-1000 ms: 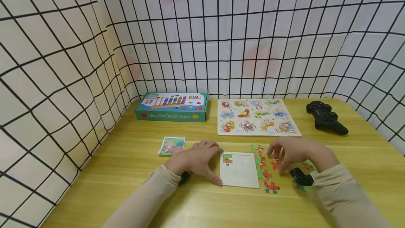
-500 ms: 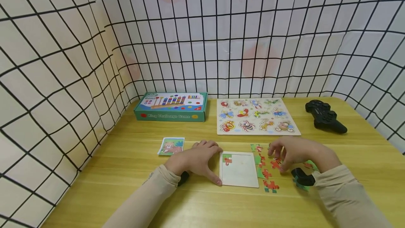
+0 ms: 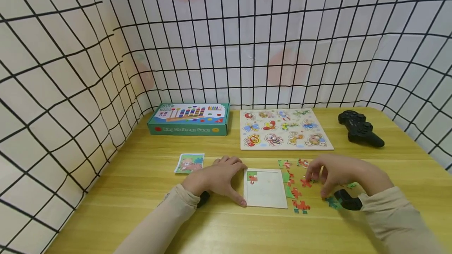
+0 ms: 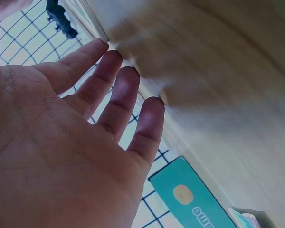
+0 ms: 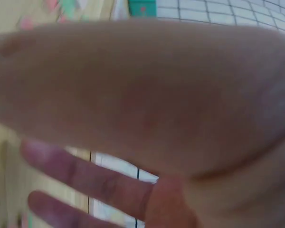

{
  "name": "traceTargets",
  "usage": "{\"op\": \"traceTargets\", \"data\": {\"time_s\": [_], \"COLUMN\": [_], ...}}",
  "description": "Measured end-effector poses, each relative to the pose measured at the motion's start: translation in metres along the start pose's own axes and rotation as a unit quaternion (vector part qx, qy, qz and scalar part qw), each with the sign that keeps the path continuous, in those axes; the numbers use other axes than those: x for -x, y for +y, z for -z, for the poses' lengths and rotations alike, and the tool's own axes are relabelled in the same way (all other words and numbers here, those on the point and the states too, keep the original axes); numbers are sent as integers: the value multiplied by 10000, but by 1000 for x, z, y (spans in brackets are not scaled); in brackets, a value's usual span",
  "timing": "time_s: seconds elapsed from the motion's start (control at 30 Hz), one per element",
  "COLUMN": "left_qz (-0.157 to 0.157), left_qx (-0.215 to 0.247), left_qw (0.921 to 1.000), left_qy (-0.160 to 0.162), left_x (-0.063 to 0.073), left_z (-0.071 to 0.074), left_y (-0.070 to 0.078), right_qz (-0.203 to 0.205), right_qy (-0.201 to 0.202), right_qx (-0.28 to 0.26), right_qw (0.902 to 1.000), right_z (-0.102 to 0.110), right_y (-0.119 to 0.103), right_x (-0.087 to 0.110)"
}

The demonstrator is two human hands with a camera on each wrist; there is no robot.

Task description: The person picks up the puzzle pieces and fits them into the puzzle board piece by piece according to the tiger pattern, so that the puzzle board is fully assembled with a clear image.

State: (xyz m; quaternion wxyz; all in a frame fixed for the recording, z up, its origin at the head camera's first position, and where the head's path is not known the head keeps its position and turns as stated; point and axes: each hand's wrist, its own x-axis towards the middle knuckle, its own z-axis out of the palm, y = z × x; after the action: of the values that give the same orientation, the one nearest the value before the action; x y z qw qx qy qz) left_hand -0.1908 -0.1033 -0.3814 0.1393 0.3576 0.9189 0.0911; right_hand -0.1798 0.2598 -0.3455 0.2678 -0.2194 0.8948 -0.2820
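Observation:
In the head view a pale square puzzle tray [image 3: 266,191] lies flat, with one green-and-red jigsaw piece [image 3: 252,177] in its upper left corner. My left hand [image 3: 220,179] spreads along the tray's left side, thumb by the near corner and fingers by the far one. The left wrist view shows these fingers nearly straight, tips on the wood. Over the loose pieces to the right, my right hand [image 3: 339,171] hangs with bent fingers and thumb apart, nothing seen between them. A red piece [image 3: 305,182] lies under its fingers; a green piece [image 3: 332,203] is by the thumb.
Several more pieces [image 3: 301,206] lie along the tray's right side. A picture card [image 3: 190,164] is left of my left hand. Behind stand a teal game box [image 3: 188,120], an insect puzzle board [image 3: 285,129] and a black game controller [image 3: 359,128]. Grid-patterned cloth surrounds the table.
My right hand has shifted to the right, uncovering more of the upper red piece, with its thumb nearer the green piece. My left hand stays at the tray. The head view has shifted slightly.

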Motion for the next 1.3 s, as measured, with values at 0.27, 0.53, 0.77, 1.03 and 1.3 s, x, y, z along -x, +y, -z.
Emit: {"op": "traceTargets", "data": {"time_s": [0.27, 0.53, 0.77, 1.03, 1.3], "left_qz": [-23, 9, 2, 4, 76], "left_qx": [10, -4, 0, -56, -24], "left_qw": [10000, 10000, 10000, 10000, 10000], "left_qy": [19, 40, 26, 29, -24], "left_x": [1, 2, 0, -1, -1], "left_z": [1, 0, -1, -1, -1], "left_y": [1, -2, -1, -1, 0], "right_qz": [-182, -278, -435, -447, -339], "right_qy": [149, 281, 455, 452, 372], "right_qx": [-398, -342, 24, -30, -64], "right_qw": [9989, 9986, 9980, 9980, 9987], "right_z": [15, 21, 22, 24, 23], "right_y": [38, 58, 69, 75, 76], "right_x": [26, 30, 28, 27, 26]}}
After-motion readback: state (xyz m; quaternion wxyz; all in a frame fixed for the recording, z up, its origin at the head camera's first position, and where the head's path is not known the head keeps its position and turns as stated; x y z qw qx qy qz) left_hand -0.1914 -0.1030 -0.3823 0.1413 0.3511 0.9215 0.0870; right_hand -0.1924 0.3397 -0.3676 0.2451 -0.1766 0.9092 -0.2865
